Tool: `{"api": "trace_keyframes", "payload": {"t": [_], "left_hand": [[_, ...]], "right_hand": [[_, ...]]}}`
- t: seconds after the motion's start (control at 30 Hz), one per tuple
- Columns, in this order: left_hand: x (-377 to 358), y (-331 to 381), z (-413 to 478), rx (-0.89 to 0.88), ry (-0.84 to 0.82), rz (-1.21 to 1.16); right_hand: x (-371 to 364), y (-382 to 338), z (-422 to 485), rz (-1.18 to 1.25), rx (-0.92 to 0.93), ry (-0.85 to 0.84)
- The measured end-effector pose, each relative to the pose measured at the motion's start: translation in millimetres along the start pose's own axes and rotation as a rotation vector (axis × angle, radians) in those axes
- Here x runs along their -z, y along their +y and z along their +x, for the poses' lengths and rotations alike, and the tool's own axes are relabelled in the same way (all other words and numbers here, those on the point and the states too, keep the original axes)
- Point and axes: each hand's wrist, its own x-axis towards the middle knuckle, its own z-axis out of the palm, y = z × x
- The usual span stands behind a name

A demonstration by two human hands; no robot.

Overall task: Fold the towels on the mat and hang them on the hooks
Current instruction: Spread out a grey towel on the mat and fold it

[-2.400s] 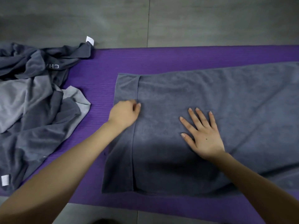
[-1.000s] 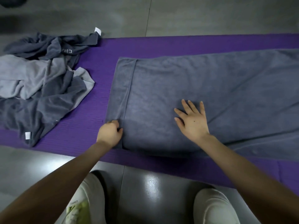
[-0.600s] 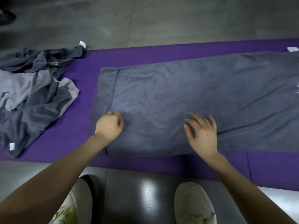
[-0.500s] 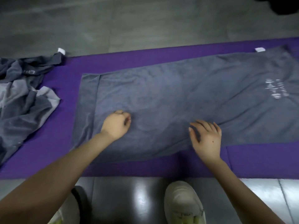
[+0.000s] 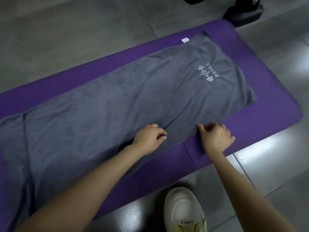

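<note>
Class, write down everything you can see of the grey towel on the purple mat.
The grey towel looks like soft terry. It is spread flat lengthwise on the purple mat, lightly creased. A white logo sits near its right end, with a white tag at the far corner. The left hand and right hand touch it by its near edge, fingers curled; grip unclear.

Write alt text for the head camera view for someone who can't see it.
The left hand and right hand grip a long grey towel near its front edge, spread flat on a purple mat. A white logo marks its right end; a white shoe shows below.
</note>
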Motion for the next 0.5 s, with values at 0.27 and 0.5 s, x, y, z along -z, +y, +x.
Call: {"api": "trace_keyframes", "payload": {"t": [0.27, 0.5], "left_hand": [[-3.6, 0.8, 5.3, 0.027, -0.046, -0.121], [-6.2, 3.6, 17.3, -0.058, 0.109, 0.022]], "right_hand": [[-9.6, 5.5, -5.2, -0.067, 0.194, 0.071], [5.2, 40.7, 0.8, -0.126, 0.276, 0.154]]}}
